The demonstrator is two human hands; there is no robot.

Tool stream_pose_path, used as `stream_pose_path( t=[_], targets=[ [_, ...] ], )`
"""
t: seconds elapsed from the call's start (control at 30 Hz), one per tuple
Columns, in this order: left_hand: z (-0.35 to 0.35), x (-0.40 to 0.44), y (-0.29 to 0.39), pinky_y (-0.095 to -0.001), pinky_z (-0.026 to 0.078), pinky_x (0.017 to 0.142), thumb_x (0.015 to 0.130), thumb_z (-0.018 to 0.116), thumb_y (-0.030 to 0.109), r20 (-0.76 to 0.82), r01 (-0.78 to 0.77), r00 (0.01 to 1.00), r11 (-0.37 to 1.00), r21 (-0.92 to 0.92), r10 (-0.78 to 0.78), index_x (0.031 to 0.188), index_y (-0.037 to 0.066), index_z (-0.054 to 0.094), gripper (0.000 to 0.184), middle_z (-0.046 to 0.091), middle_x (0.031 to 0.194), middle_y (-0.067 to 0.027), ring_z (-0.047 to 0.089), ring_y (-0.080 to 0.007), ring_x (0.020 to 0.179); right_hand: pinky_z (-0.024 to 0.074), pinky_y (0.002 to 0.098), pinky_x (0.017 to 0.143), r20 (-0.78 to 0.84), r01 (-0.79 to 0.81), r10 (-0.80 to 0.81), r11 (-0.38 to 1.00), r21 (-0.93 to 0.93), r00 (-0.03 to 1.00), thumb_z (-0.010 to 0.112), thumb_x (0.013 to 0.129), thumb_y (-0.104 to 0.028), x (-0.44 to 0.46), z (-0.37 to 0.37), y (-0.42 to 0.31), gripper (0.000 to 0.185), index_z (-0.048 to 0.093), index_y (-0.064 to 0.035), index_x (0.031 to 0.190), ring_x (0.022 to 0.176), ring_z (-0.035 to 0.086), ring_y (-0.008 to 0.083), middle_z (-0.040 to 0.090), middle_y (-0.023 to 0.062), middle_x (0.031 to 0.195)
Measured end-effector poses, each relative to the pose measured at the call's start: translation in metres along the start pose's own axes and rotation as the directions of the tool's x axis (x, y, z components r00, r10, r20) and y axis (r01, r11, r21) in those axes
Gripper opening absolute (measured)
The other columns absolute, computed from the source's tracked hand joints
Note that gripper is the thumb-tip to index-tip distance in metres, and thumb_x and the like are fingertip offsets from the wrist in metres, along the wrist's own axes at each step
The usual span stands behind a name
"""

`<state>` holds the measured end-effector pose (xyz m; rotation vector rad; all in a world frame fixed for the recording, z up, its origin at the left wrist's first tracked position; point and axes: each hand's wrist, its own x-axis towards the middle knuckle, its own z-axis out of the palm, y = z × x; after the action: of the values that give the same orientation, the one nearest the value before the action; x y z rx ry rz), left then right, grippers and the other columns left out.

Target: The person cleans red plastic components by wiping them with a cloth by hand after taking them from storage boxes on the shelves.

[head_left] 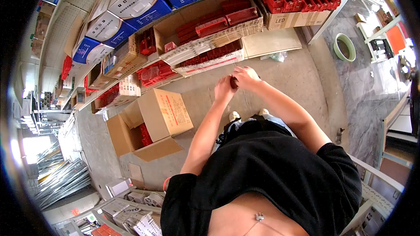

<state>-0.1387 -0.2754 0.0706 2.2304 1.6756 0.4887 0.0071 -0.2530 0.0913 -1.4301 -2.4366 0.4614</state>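
My left hand (225, 88) and my right hand (246, 78) meet in front of me, above the concrete floor. Between them is a small dark red piece (234, 82), mostly covered by my fingers, so its kind does not show. Both hands have their fingers closed around it. Just beyond them, a low carton (214, 64) of red plastic pieces sits at the foot of the shelf. Above that, a larger carton (214, 39) holds more red plastic pieces (232, 19).
An open cardboard box (168, 113) with red pieces inside stands on the floor to the left. Blue and white boxes (140, 4) line the upper shelf. A green tub (344, 47) is at the right, and long metal profiles (63, 179) lie at the far left.
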Motion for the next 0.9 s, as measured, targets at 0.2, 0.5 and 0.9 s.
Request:
stream_pose_path(
  t=[0.2, 0.5, 0.9],
  targets=[
    [0.001, 0.0, -0.002, -0.0386, 0.048, 0.071, 0.062, 0.072, 0.016, -0.151, -0.038, 0.989, 0.977, -0.21, 0.006, 0.099, 0.009, 0.053, 0.042, 0.057, 0.092, -0.0087, 0.057, -0.0299, 0.084, 0.0468, 0.0363, 0.078, -0.196, -0.133, 0.28, 0.829, 0.544, 0.94, 0.06, 0.069, -0.012, -0.01, -0.009, 0.018, 0.018, 0.06, -0.0061, 0.086, 0.085, 0.058, 0.029, 0.06, 0.0101, 0.086],
    [0.006, 0.003, 0.002, -0.0377, 0.05, 0.067, 0.065, 0.069, 0.019, -0.146, -0.165, 0.978, 0.981, -0.101, 0.149, 0.097, 0.01, 0.053, 0.036, 0.058, 0.089, -0.0057, 0.057, -0.0271, 0.085, 0.0464, 0.0353, 0.071, -0.33, 0.039, 0.022, 0.983, 0.179, 0.944, 0.061, 0.068, -0.014, -0.016, -0.011, 0.013, 0.015, 0.06, -0.0091, 0.082, 0.079, 0.057, 0.0249, 0.057, 0.006, 0.084],
    [0.002, 0.005, 0.003, -0.035, 0.051, 0.063, 0.066, 0.069, 0.018, -0.134, -0.216, 0.968, 0.976, -0.02, 0.212, 0.095, 0.01, 0.054, 0.034, 0.058, 0.086, -0.0051, 0.059, -0.0255, 0.083, 0.0467, 0.0347, 0.071, -0.265, 0.13, -0.13, 0.991, -0.018, 0.956, 0.06, 0.065, -0.013, -0.008, -0.009, 0.01, 0.014, 0.06, -0.0093, 0.078, 0.076, 0.057, 0.0231, 0.055, 0.0045, 0.081]
  ],
)
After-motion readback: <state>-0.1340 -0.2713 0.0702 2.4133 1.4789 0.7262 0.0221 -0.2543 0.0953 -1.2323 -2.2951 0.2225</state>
